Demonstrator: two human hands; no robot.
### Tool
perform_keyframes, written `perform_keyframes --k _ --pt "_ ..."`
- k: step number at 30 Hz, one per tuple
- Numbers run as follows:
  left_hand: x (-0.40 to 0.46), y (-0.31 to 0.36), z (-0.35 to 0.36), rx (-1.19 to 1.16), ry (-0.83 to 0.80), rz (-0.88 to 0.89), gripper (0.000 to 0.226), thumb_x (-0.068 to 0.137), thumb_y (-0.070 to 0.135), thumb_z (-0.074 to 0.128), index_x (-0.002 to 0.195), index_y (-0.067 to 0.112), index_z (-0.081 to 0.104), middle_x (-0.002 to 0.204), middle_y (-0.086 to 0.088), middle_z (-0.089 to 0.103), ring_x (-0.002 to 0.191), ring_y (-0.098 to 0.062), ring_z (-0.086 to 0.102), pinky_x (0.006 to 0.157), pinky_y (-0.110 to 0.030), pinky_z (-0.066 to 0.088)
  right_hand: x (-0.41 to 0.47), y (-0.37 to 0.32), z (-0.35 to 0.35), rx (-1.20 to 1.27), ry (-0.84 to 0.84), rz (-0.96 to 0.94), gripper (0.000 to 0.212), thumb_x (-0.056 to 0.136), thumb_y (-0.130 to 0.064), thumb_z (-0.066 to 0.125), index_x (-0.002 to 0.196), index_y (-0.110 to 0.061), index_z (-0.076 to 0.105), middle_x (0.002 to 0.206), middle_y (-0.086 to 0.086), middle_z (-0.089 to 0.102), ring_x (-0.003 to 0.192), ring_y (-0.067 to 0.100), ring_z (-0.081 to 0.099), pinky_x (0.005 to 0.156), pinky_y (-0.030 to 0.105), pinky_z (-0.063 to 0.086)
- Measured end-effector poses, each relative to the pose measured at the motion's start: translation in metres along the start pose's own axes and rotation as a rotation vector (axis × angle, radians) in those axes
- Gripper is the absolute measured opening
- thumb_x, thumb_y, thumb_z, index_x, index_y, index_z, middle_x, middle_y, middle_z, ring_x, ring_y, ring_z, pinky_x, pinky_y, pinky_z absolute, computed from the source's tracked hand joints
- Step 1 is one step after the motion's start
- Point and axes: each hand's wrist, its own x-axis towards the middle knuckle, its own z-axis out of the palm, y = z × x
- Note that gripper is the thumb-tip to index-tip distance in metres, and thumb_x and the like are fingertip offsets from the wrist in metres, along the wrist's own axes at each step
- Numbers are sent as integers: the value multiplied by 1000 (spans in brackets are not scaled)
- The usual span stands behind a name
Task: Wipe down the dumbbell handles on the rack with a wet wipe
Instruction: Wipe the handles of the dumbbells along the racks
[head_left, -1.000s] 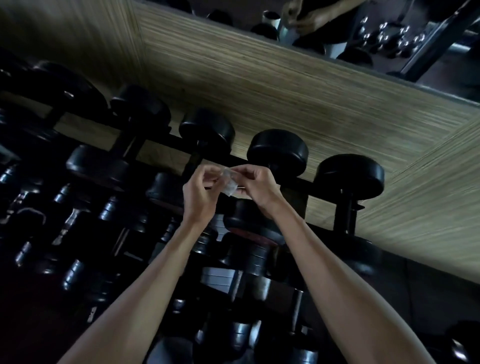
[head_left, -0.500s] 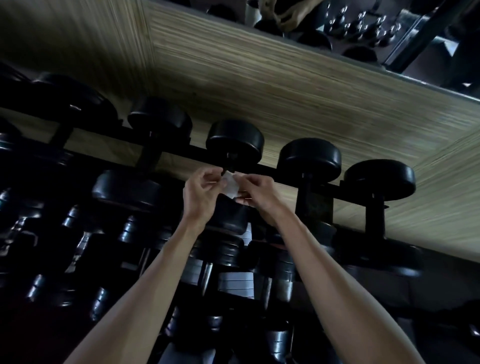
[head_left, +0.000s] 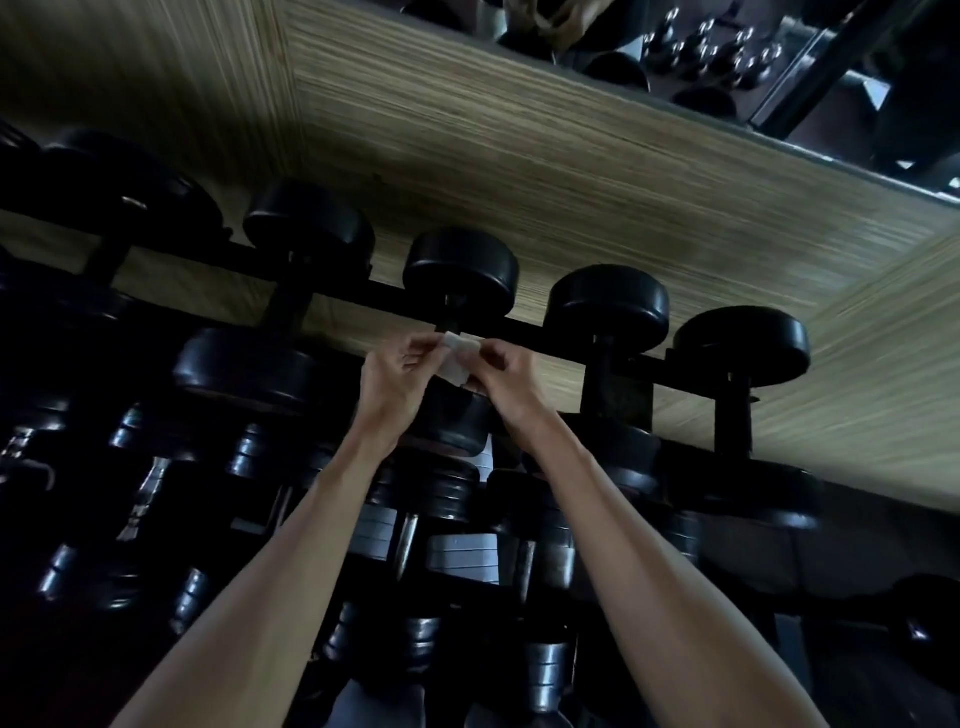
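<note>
A small white wet wipe (head_left: 457, 358) is pinched between my left hand (head_left: 397, 379) and my right hand (head_left: 501, 376), held in the air in front of the rack. Both hands have fingers curled on its edges. Behind them runs the black top rail of the dumbbell rack (head_left: 550, 338) with a row of black round-headed dumbbells, one (head_left: 461, 270) straight above the wipe. Its handle is hidden behind the rail and my hands. Lower tiers hold more dumbbells with shiny metal handles (head_left: 408, 538).
A wood-grain wall panel (head_left: 519, 171) stands behind the rack. Above it a mirror (head_left: 727, 57) reflects chrome dumbbells and a person's hands. More black dumbbells sit to the right (head_left: 743, 345) and left (head_left: 309, 221). The lower left is very dark.
The view has shifted, so the rack and dumbbells sit further right and lower in frame. My hands stay together on the wipe, working it between the fingers.
</note>
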Motion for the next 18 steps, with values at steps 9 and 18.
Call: perform_keyframes --k 9,18 --pt "8 -8 -5 8 -46 -13 7 97 22 68 100 18 73 94 5 73 90 -3 67 82 -14 50 -14 -2 9 -75 105 -77 8 89 -8 71 96 -5 69 77 -1 64 66 0 61 61 16 50" --pt "5 -8 2 155 43 86 11 101 22 62 102 15 70 91 10 70 85 4 65 78 -7 48 -3 -4 2 -153 149 -69 16 92 -13 66 83 1 67 74 6 61 72 18 57 69 38 49"
